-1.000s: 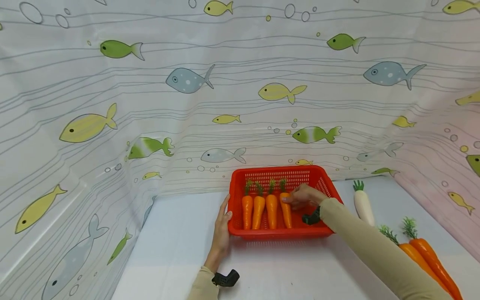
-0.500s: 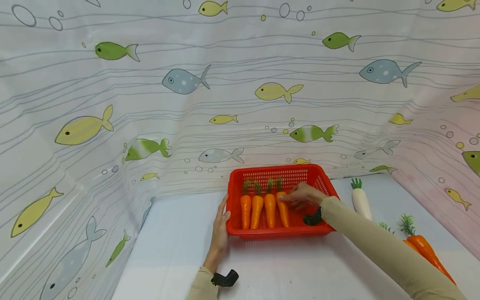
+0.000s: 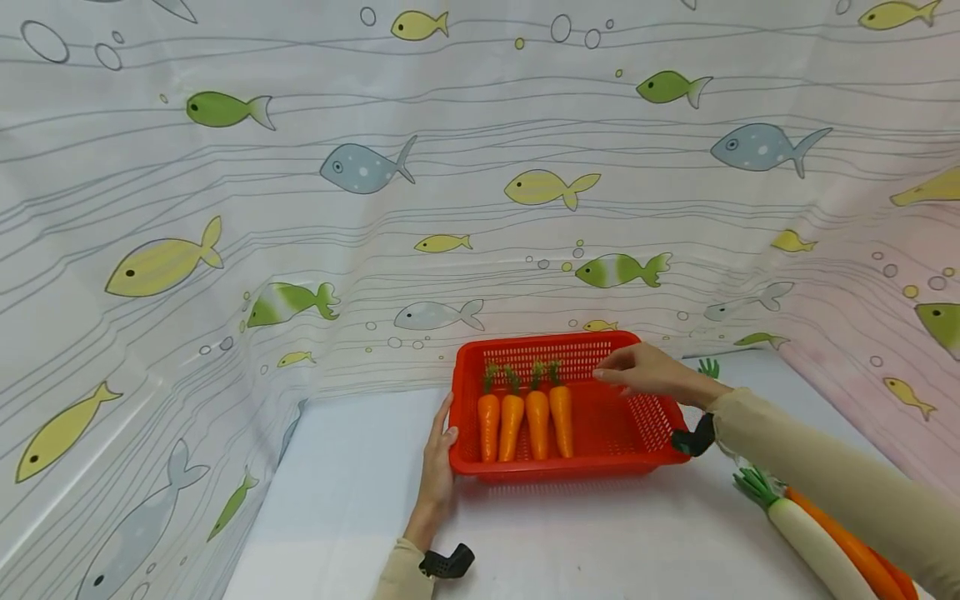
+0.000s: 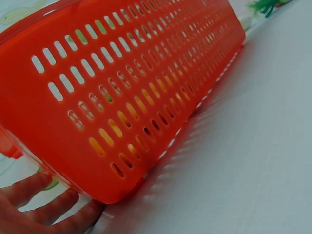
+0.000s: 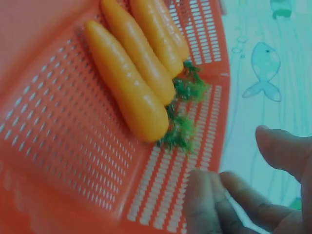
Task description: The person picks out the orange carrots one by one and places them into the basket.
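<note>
A red plastic basket holds several orange carrots with green tops, lying side by side in its left part. The rightmost carrot is also the nearest carrot in the right wrist view. My left hand rests against the basket's left end; in the left wrist view its fingers lie spread and fairly straight beside the wall. Over the basket's right part hovers my right hand, thumb and fingers apart, nothing between them. In the right wrist view this right hand is clear of the carrots.
Right of the basket lie a white radish and orange carrots, partly under my right sleeve. Behind my right wrist, green leaves of another radish show. A fish-patterned curtain closes off the table's back and sides.
My right hand has let go of the rightmost carrot and moved up and right. That carrot stays in the basket, now straighter. A radish shows from under the right arm. The left hand stays put.
</note>
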Available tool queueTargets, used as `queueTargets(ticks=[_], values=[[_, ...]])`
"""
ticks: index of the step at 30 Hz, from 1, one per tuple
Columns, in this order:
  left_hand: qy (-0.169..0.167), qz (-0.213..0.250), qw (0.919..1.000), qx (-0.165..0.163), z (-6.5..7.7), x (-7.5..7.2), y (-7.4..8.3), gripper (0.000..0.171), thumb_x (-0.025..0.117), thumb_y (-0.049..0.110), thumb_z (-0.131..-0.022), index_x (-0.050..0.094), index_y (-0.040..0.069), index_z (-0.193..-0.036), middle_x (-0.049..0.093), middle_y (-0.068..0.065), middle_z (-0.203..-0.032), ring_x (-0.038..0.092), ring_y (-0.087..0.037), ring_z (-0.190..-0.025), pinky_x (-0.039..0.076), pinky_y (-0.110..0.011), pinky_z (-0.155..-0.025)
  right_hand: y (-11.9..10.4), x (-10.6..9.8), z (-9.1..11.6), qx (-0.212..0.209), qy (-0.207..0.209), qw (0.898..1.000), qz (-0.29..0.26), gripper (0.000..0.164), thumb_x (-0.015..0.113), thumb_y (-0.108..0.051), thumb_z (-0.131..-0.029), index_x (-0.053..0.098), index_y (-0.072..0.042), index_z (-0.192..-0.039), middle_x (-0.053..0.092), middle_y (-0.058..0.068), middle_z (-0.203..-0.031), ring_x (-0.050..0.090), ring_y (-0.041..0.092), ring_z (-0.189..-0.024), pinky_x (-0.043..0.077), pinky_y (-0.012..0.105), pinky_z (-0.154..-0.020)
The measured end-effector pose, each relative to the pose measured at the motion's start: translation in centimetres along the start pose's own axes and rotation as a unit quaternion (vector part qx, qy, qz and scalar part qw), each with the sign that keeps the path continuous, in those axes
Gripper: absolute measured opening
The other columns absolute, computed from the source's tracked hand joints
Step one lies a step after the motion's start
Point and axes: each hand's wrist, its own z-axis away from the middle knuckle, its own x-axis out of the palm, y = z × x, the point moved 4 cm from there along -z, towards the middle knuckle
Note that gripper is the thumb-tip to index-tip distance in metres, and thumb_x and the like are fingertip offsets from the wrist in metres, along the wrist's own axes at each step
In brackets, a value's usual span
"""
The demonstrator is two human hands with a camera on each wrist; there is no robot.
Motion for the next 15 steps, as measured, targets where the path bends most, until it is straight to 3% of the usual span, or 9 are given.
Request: queueTargets(ticks=[10, 15], values=[[0.001, 0.003, 1.0, -0.004, 0.0, 0.0, 0.2, 0.058, 0.033, 0.025, -0.112, 0.026, 0.036, -0.168, 0.023, 0.004, -0.176, 0.031, -0.034, -0.16, 0.034, -0.062, -0.124, 2.8, -5.5, 5.0, -0.004, 0.075, 0.995, 0.062, 0.051, 0.068, -0.041, -0.104, 0.068, 0.0, -0.134, 0.073, 0.02, -0.127, 0.069, 0.027, -0.107, 0.064, 0.036, -0.082], [-0.001, 0.005, 1.0, -0.005, 0.0, 0.1, 0.0, 0.057, 0.033, 0.025, -0.112, 0.027, 0.037, -0.168, 0.024, 0.004, -0.176, 0.032, -0.034, -0.159, 0.035, -0.061, -0.124, 5.7, -7.6, 7.6, -0.003, 0.104, 0.982, 0.161, 0.051, 0.069, -0.044, -0.102, 0.072, 0.0, -0.128, 0.075, 0.019, -0.122, 0.071, 0.036, -0.109, 0.064, 0.046, -0.084]])
